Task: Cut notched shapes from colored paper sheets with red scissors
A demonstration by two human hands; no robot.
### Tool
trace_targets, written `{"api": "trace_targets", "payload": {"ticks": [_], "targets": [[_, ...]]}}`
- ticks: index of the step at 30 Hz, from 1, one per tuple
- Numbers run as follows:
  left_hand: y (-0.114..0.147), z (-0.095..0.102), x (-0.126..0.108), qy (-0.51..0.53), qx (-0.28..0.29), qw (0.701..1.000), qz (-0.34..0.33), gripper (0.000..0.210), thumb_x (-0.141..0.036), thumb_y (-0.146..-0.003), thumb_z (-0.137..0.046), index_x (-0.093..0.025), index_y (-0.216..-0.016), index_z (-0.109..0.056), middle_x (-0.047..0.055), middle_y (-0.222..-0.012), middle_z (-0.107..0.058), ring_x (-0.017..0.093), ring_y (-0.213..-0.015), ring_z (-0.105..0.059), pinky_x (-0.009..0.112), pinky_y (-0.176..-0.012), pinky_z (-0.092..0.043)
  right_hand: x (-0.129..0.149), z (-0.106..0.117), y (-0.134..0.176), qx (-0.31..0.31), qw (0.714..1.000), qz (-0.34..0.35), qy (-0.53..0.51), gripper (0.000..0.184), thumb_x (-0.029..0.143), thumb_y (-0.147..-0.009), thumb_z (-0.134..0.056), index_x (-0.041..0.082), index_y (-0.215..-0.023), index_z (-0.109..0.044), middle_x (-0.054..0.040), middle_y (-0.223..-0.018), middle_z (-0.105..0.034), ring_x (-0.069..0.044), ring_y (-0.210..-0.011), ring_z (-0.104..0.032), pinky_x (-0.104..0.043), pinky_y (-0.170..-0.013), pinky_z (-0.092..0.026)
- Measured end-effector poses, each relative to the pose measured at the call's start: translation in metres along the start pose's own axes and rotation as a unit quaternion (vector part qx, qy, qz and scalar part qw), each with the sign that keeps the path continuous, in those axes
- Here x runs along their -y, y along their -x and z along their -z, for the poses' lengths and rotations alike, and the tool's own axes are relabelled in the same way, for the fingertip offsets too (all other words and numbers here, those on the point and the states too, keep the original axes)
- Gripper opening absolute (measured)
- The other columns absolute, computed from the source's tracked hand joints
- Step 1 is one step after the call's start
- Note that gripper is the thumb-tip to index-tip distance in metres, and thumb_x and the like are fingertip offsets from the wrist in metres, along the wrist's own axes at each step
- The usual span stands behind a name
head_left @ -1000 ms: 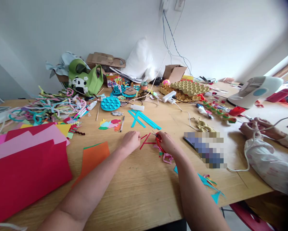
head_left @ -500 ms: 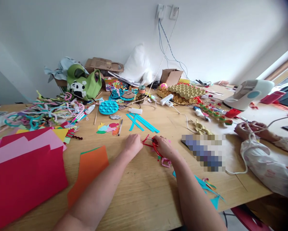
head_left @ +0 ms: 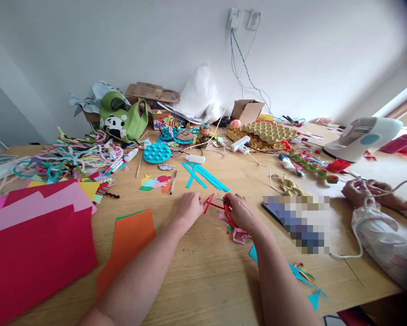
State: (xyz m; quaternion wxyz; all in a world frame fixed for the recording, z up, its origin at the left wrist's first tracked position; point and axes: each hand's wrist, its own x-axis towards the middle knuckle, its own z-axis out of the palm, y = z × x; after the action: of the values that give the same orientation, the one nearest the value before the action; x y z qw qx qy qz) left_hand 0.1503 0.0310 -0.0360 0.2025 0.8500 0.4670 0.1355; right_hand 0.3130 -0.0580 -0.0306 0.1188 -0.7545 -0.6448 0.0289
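Note:
Pinched in the fingers of my left hand is a thin red paper strip, held just above the wooden table. My right hand grips a pair of scissors with red handles, whose blades point left toward the strip. Whether the blades touch the paper is too small to tell. Below my right hand lie pink and green paper scraps. Beyond my hands are blue paper strips, some crossing each other. Colourful cut paper shapes and a pen lie to their left.
Red and pink sheets and an orange sheet lie to the left. Pipe cleaners, a green bag and egg trays stand farther back. At right are a white fan and another person's hands.
The view has turned slightly left, so the table things sit farther right. My hands have drawn slightly apart, and more of the red strip and scissor blades shows between them.

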Motion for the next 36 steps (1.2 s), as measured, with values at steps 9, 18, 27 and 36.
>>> {"api": "trace_targets", "payload": {"ticks": [9,18,27,36], "targets": [[0.002,-0.001,0.0,0.002,-0.015,0.998,-0.061,0.02,-0.038,-0.074,-0.06,-0.019,-0.072,-0.066,0.008,-0.079,-0.068,0.021,-0.082,-0.06,0.029,-0.072,-0.043,0.01,-0.002,0.001,-0.026,0.998,0.043,0.031,0.009,0.01,-0.078,-0.047,0.017,-0.081,-0.052,-0.0079,-0.081,-0.063,-0.021,-0.082,-0.052,-0.028,-0.071,-0.032],[0.002,-0.004,0.005,-0.034,-0.033,0.996,-0.071,0.008,-0.021,-0.072,-0.058,-0.018,-0.069,-0.064,0.009,-0.077,-0.066,0.023,-0.085,-0.056,0.032,-0.075,-0.042,0.005,0.007,0.005,-0.063,0.996,0.041,0.05,0.012,0.01,-0.075,-0.048,0.018,-0.083,-0.053,-0.0093,-0.082,-0.064,-0.025,-0.085,-0.054,-0.032,-0.071,-0.033],[-0.004,0.002,-0.003,0.14,-0.081,0.984,-0.072,0.013,-0.025,-0.067,-0.064,-0.016,-0.077,-0.063,0.007,-0.077,-0.064,0.02,-0.077,-0.056,0.031,-0.07,-0.042,0.009,0.019,0.003,-0.089,0.872,-0.118,-0.466,0.015,0.025,-0.063,-0.061,0.019,-0.071,-0.049,0.0026,-0.061,-0.051,-0.012,-0.055,-0.047,-0.026,-0.055,-0.036],[-0.003,0.014,-0.018,0.538,0.077,0.838,-0.046,0.016,-0.028,-0.062,-0.068,-0.013,-0.062,-0.063,-0.001,-0.058,-0.058,0.01,-0.056,-0.049,0.024,-0.06,-0.038,0.034,0.02,0.004,-0.049,0.799,-0.119,-0.587,0.023,0.028,-0.056,-0.072,0.017,-0.066,-0.054,0.0035,-0.06,-0.052,-0.012,-0.057,-0.045,-0.026,-0.057,-0.033]]}}
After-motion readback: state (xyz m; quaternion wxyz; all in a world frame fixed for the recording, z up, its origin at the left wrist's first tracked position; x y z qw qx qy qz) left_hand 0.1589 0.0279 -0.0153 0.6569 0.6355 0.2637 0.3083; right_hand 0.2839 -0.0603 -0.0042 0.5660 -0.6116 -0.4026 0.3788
